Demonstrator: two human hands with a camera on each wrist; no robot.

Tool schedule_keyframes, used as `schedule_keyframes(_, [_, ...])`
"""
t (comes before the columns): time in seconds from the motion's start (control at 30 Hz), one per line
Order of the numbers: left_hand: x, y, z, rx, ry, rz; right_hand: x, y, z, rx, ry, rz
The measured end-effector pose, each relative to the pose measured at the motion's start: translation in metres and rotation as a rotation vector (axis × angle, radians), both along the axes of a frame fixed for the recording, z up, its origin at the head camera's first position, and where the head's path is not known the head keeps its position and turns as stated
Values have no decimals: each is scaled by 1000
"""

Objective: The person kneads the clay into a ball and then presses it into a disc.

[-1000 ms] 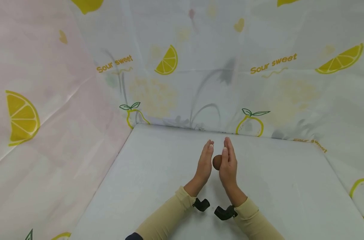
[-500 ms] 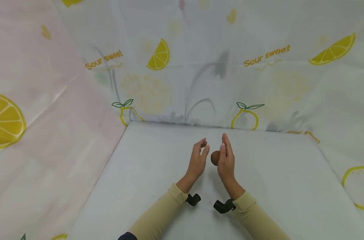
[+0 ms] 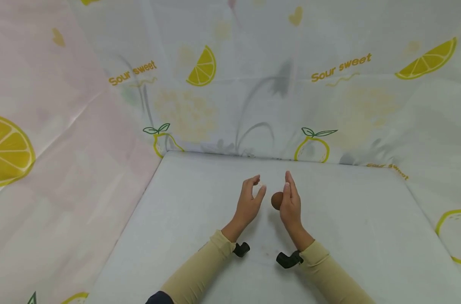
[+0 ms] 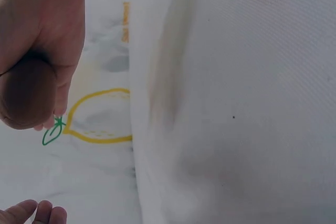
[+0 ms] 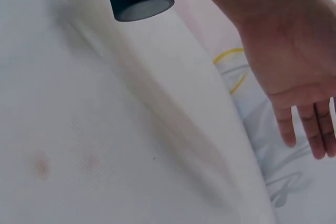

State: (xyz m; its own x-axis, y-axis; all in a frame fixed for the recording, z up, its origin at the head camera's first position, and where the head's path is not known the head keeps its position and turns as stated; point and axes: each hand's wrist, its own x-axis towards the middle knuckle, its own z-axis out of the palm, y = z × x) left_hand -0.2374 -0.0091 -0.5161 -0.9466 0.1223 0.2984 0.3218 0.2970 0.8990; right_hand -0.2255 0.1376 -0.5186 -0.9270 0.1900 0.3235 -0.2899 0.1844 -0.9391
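Seemingly bare table (image 3: 352, 236) around hands.

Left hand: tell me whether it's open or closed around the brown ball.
Open. The left hand stands apart from the brown ball, fingers loosely curved and holding nothing; the ball rests against the right hand.

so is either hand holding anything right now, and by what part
The right hand holds a small brown ball against its palm, fingers nearly straight. The left hand stands apart from the ball, fingers relaxed, holding nothing.
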Motion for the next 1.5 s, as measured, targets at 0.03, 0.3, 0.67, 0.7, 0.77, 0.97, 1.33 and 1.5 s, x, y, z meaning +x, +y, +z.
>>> schedule_keyframes(0.03, [0, -1, 0, -22, 8, 2, -1, 2, -3, 13, -2, -4])
schedule_keyframes(0.3, [-3, -5, -7, -233, 112, 22, -1, 10, -19, 144, -74, -21])
schedule_keyframes(0.67, [-2, -12, -15, -454, 248, 39, -3, 22, -35, 265, -132, -36])
schedule_keyframes(0.7, [-2, -13, -16, -465, 255, 41, -4, 24, -36, 273, -135, -39])
schedule_keyframes(0.77, [-2, -14, -19, -476, 263, 43, -5, 27, -38, 288, -142, -37])
schedule_keyframes(0.97, [-4, -17, -24, -513, 262, 48, -5, 36, -44, 330, -170, -26])
schedule_keyframes(1.33, [-2, -20, -28, -562, 223, 3, -7, 48, -45, 380, -263, -7])
schedule_keyframes(1.5, [0, -20, -27, -572, 194, -9, -8, 50, -43, 429, -271, 27])
